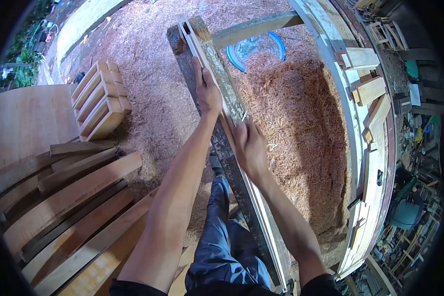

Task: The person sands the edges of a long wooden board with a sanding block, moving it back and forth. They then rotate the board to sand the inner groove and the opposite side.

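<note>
A long, narrow wooden strip with a slot at its far end [185, 27] lies lengthwise on a rough, weathered beam [217, 59]. My left hand [209, 93] is closed around the strip's far part, thumb and forefinger pointing away from me. Nearer to me, on the beam's right side, my right hand [251, 148] is closed with its fingers curled against the strip. A small pale tip shows just above these fingers; what it belongs to is hidden.
Curved planks [69, 202] are piled at left, near a stacked wooden frame [101, 101] and a plywood sheet [32, 123]. Shavings [301, 148] heap up on the right beside a blue-rimmed round basin [282, 47]. A bench [352, 103] with wood offcuts runs along the right.
</note>
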